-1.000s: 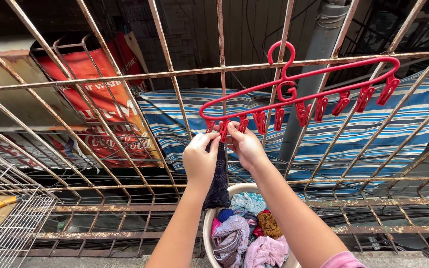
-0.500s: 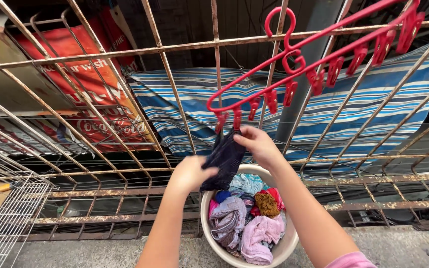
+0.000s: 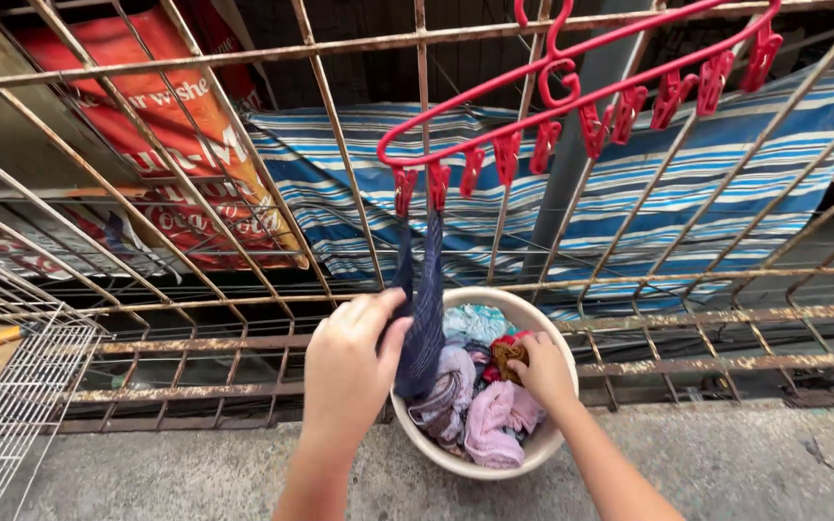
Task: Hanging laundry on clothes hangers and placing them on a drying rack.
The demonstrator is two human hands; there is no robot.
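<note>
Nearest the camera, the left hand point(image 3: 347, 371) has its fingers and thumb closed on the lower part of a dark blue cloth point(image 3: 424, 309). The cloth lies at the hand's 2 o'clock, pinched at its left edge, and runs up from the grip toward 12 o'clock.

At 3 o'clock from that hand, the right hand point(image 3: 541, 371) reaches into a cream basin point(image 3: 460, 466) that sits on the concrete ledge point(image 3: 745, 463). Its fingers curl down onto a brown-orange garment point(image 3: 508, 355) at the hand's 9 o'clock; whether they have actually clamped it cannot be told. Around that garment the basin holds a pink cloth point(image 3: 494, 425), a grey-purple cloth point(image 3: 441, 391) and a pale turquoise one point(image 3: 470, 321).

Further up, the dark blue cloth's top end hangs from the two leftmost clips of a red clip hanger point(image 3: 571, 101), which tilts up to the right and hooks on a rusty metal grille point(image 3: 330, 125).

At 9 o'clock, beside the ledge, stands a white wire rack point(image 3: 12, 405). Beyond the grille are a blue-and-white striped tarpaulin point(image 3: 687, 193) and a red banner point(image 3: 180, 164).
</note>
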